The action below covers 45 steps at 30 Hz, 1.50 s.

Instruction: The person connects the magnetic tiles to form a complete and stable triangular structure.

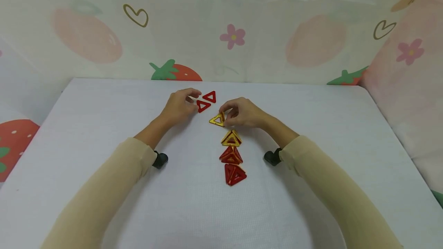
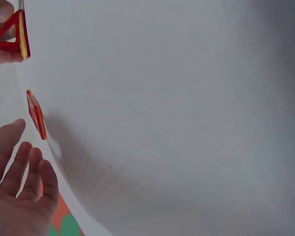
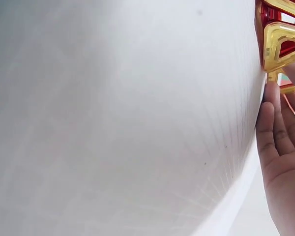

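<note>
Two loose red triangular magnetic tiles [image 1: 209, 97] lie flat at the far middle of the table. My left hand [image 1: 180, 107] is beside them, its thumb and fingers spread apart. In the left wrist view a gap shows between that hand [image 2: 27, 184] and a red tile [image 2: 36, 115]. My right hand [image 1: 243, 113] pinches a small joined piece of yellow and red triangle tiles [image 1: 213, 120] close over the table. The right wrist view shows the right hand's fingers [image 3: 281, 129] behind yellow tiles [image 3: 271, 46].
Nearer to me, a yellow-topped pyramid [image 1: 226, 138] and two red pyramids [image 1: 225, 157] [image 1: 230, 180] stand in a row down the middle of the white table [image 1: 155, 210]. A printed cloth [image 1: 263, 7] hangs behind the table's far edge.
</note>
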Tool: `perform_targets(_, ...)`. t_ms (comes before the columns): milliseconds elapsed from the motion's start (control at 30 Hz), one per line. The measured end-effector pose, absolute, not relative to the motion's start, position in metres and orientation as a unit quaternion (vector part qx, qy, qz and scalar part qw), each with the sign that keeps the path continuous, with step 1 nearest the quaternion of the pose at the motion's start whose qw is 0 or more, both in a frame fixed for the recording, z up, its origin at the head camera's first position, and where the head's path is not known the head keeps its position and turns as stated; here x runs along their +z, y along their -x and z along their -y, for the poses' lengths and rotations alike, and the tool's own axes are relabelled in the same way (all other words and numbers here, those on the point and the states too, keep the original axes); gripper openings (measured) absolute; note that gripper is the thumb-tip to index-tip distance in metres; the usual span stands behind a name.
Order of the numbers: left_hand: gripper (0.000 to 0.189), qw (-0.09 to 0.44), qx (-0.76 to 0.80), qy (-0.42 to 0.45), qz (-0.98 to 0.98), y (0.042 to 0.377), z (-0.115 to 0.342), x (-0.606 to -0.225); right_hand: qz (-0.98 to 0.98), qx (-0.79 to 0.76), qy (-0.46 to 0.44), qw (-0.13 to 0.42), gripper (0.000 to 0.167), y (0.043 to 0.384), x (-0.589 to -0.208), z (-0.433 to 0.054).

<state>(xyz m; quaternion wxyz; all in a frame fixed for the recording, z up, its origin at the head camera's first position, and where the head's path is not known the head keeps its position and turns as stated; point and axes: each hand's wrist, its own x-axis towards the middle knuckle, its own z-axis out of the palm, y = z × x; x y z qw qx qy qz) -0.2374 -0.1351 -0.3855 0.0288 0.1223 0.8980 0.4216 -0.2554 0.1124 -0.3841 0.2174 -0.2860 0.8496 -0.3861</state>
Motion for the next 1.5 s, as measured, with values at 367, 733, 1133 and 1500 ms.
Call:
perform_targets(367,0.043,0.060,0.413,-0.104,-0.903,0.243,0.139,-0.391,-0.846,-0.389,0.290,0.223,0.037,0.256,-0.383,-0.112)
perform_targets(733,0.041,0.053,0.391,-0.101,-0.913,0.241,0.131,-0.391,-0.841,-0.397,0.287,0.229,0.038,0.256,-0.384,-0.113)
perform_targets(1133,0.040,0.050,0.382,-0.118,-0.915,0.240,0.122,-0.392,-0.845,-0.396,0.276,0.230,0.038,0.256,-0.383,-0.112)
perform_targets(1500,0.041,0.069,0.384,-0.142,-0.910,0.235,0.115,-0.392,-0.845,-0.398,0.273,0.231,0.039,0.257,-0.384,-0.114)
